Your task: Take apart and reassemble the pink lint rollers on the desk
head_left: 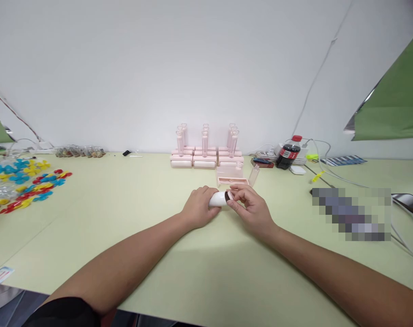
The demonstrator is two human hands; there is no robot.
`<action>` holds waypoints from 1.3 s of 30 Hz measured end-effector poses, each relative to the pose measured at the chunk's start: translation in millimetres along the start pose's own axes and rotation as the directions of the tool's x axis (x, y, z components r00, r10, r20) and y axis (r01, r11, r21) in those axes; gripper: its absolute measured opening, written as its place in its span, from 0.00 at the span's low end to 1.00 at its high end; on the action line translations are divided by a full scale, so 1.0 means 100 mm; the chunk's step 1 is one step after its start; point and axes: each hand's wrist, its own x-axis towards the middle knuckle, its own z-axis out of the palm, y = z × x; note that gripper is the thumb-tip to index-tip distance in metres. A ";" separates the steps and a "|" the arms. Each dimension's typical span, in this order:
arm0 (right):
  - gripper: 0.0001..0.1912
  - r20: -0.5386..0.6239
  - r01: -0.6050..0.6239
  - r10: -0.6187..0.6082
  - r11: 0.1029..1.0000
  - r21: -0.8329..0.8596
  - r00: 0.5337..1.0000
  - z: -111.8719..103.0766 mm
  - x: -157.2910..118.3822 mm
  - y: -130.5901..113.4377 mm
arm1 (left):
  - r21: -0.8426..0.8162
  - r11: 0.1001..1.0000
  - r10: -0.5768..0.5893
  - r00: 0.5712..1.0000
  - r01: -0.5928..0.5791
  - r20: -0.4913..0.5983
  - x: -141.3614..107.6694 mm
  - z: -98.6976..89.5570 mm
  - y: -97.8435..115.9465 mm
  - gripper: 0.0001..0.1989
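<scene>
Left hand [201, 207] curled round white cylinder [217, 199], right fingers [238, 208] bent at end

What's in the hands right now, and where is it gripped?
A white cylinder: the left hand grips its left end; the right hand's fingers are at its dark open right end.

The pale green surface [206, 281] carries pink cases [205, 161] with clear tubes [205, 143] standing at far centre, colourful plastic pieces [32, 181] at left, and, far right, a dark-filled bottle [288, 154] tilted beside a white charger [297, 170]. A card [1, 274] lies near left.
</scene>
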 end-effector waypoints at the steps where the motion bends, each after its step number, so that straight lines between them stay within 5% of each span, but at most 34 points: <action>1: 0.08 0.003 0.013 -0.013 1.000 -0.026 1.000 0.00 0.00 -0.02 | -0.001 1.000 0.002 1.000 -0.002 0.002 0.00 0.00 0.01 0.17; 14: 0.05 0.046 0.184 -0.178 0.966 -0.184 0.983 -0.01 -0.01 -0.13 | 0.075 0.997 0.001 1.000 0.000 -0.007 -0.02 0.03 0.03 0.14; 31: 0.06 0.062 0.188 -0.180 0.972 -0.142 0.982 0.00 0.00 -0.05 | 0.019 0.999 -0.036 0.999 0.035 0.015 -0.02 0.03 0.08 0.14; 39: 0.08 -0.088 0.213 -0.230 0.963 -0.165 0.969 -0.05 0.00 -0.08 | -0.089 0.985 -0.154 0.987 0.149 -0.045 0.00 0.01 0.00 0.16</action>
